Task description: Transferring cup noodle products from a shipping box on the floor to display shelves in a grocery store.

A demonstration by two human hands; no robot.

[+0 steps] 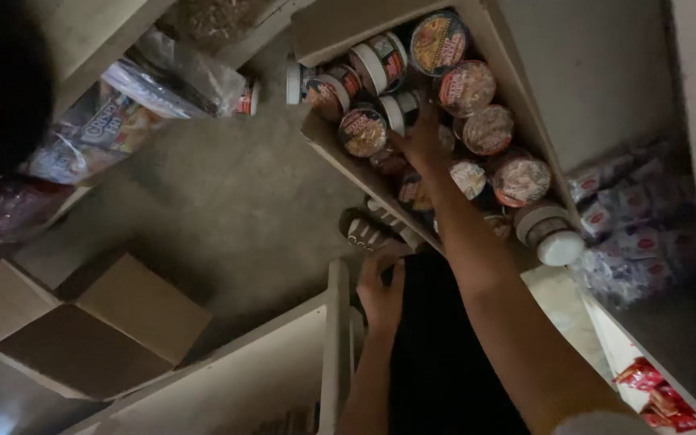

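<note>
A cardboard box (324, 137) on the floor holds several round noodle cups (466, 87) with printed lids. My right hand (422, 141) reaches down into the box, its fingers spread over the cups in the middle; whether it grips one is hidden. My left hand (380, 292) rests against my dark-clothed leg (445, 346), close to the edge of a white shelf (336, 322), and holds nothing that I can see. A shoe (364, 231) with light stripes shows below the box.
An open, empty-looking cardboard box (98, 330) lies at the lower left. Bagged snacks (114, 121) lie on a shelf at the upper left. Small wrapped packets (634, 225) fill a shelf at the right, red packets (662, 399) below. Grey concrete floor (227, 193) lies between.
</note>
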